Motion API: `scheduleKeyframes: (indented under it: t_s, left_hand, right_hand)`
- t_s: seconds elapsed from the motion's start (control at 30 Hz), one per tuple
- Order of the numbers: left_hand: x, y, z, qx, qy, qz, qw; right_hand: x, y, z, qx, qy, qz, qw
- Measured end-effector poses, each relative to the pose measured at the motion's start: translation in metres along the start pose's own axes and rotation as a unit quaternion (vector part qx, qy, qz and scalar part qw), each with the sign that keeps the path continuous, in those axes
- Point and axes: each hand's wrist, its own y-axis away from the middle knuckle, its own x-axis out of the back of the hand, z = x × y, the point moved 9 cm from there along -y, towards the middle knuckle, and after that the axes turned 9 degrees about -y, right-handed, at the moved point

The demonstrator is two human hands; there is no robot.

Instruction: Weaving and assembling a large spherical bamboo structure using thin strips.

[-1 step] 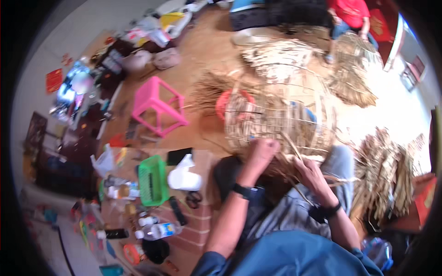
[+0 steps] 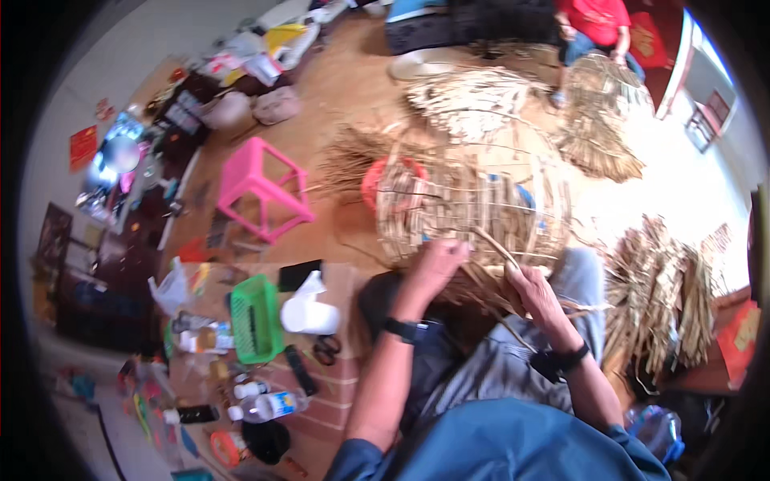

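Note:
A large openwork basket point(image 2: 491, 188) of pale dried stalks and woven leaf strips lies across my lap, its near rim toward me. At that rim, my left hand point(image 2: 441, 263) is closed with the fingertips pinched together; what it grips is too blurred to make out. Just to the right, my right hand point(image 2: 536, 295) is closed round a long tan dried strip point(image 2: 499, 247) that slants up against the basket. Loose strip ends hang beneath both hands over my grey trousers point(image 2: 489, 361). The two hands are apart.
At left, a low table holds a green plastic basket point(image 2: 256, 321), a white paper roll point(image 2: 309, 313), scissors point(image 2: 326, 349) and a bottle point(image 2: 273, 406). Beyond stands a pink stool point(image 2: 261, 188). Bundled dried leaves point(image 2: 654, 297) lie right. A person in red point(image 2: 593, 20) sits far off.
The whole view has shifted slightly, so everything appears a little further left. Both hands stay at the basket's near rim, with little visible change in their grip.

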Motion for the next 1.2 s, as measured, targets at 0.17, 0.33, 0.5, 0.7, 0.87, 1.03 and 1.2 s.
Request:
scheduleKeyframes:
  t_s: [0.17,0.33,0.5,0.7,0.87,1.03,1.2]
  left_hand:
    - [0.037,0.011,0.014,-0.132,0.018,-0.075,0.988]
    - [0.042,0.011,0.026,-0.133,0.016,-0.095,0.986]
    - [0.044,0.01,0.032,-0.122,0.011,-0.095,0.988]
    - [0.045,0.014,0.036,-0.179,-0.018,-0.012,0.984]
    - [0.041,0.013,0.034,-0.15,0.0,-0.071,0.986]
    - [0.032,0.018,0.038,-0.131,-0.037,-0.109,0.985]
    - [0.03,0.025,0.029,-0.1,-0.042,-0.073,0.991]
  right_hand:
    - [0.033,0.018,-0.006,0.051,-0.338,-0.029,0.939]
    - [0.016,0.04,0.01,0.018,-0.311,-0.094,0.946]
    - [0.004,0.038,0.0,-0.076,-0.067,-0.132,0.986]
    - [0.022,0.033,-0.023,-0.074,-0.024,-0.12,0.99]
    - [0.063,0.072,-0.036,0.118,-0.188,-0.114,0.968]
    - [0.105,0.071,0.022,0.066,-0.362,0.1,0.924]
    - [0.139,0.08,0.025,0.119,-0.407,0.144,0.894]
